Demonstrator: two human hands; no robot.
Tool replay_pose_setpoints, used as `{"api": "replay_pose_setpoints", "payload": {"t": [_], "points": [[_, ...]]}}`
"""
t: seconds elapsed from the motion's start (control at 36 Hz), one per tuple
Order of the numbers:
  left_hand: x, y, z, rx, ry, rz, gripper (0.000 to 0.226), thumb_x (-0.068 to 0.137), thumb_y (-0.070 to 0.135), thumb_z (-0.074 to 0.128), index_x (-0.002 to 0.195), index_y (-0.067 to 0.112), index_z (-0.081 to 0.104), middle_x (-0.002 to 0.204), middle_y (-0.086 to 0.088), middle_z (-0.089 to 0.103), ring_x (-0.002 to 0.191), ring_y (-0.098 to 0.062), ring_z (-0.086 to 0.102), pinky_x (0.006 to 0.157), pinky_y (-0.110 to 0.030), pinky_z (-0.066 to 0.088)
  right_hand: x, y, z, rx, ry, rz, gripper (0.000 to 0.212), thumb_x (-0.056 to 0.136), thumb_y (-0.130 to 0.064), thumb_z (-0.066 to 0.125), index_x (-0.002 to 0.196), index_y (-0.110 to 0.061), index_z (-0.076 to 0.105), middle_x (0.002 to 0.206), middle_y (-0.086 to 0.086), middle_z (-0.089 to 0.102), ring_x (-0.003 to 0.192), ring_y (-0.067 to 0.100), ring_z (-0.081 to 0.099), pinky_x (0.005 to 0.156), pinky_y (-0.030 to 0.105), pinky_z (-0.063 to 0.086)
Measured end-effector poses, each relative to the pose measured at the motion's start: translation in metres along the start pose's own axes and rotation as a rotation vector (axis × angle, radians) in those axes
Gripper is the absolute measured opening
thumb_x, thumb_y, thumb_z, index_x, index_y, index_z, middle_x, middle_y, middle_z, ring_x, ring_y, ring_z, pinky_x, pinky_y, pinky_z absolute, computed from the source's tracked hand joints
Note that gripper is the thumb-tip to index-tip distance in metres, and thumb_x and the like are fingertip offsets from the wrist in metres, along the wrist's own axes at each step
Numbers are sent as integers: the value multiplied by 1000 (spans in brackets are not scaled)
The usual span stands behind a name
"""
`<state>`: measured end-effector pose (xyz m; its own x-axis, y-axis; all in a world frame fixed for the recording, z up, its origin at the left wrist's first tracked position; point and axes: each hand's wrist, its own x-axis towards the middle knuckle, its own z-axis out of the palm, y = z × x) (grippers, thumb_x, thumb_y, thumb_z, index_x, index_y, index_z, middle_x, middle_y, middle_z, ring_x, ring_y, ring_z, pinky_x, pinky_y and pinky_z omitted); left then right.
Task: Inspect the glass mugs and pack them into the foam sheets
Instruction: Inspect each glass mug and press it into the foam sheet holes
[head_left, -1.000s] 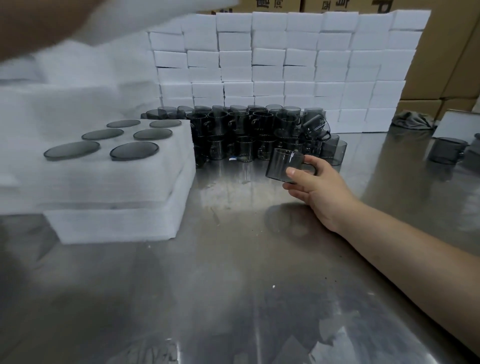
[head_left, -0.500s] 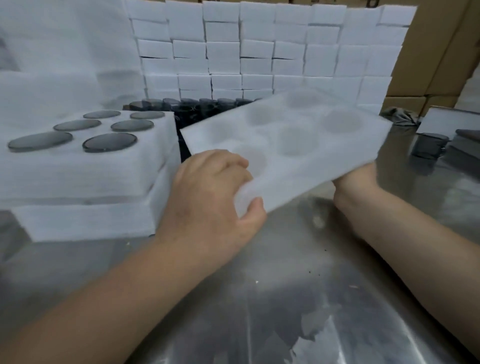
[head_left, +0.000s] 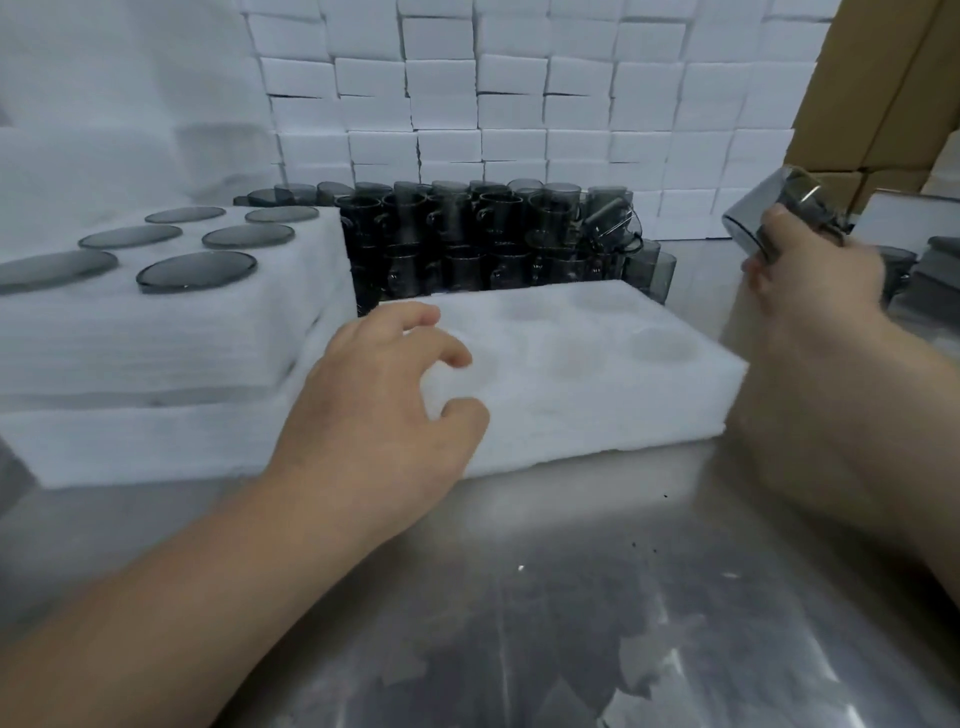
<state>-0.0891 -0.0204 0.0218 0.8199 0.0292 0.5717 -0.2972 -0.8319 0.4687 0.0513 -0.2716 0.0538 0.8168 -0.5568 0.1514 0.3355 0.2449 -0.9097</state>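
An empty white foam sheet (head_left: 597, 384) with several round pockets lies flat on the steel table (head_left: 519, 597). My left hand (head_left: 384, 415) hovers over its near left corner with fingers loosely curled, holding nothing. My right hand (head_left: 815, 291) grips a smoky grey glass mug (head_left: 779, 213), tilted, at the right above the sheet's right end. A filled foam sheet (head_left: 171, 332) with several mugs seated in it sits on a foam stack at left. A pile of grey glass mugs (head_left: 493, 234) stands behind the empty sheet.
A wall of stacked white foam blocks (head_left: 519, 104) closes off the back. Brown cardboard boxes (head_left: 883, 78) stand at the back right. More grey mugs (head_left: 914, 265) and a white box sit at the right edge. The table's near half shows bare steel.
The foam sheet held tilted in the air half a second ago now lies flat on the table. My left hand has let go of it. My right hand has lifted a mug to the right.
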Motion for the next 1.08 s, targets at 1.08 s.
{"api": "replay_pose_setpoints", "payload": {"t": [1.08], "points": [[-1,5,-5,-622,-23,130,68,67,41,52,129,39,25,131,19,45,129,-1,37,108,-34,32,-143,-4,19,-231,-984,-291,53,58,-31,76,104,-39,51,98,-11,70,83,17,68,76,28,55]]}}
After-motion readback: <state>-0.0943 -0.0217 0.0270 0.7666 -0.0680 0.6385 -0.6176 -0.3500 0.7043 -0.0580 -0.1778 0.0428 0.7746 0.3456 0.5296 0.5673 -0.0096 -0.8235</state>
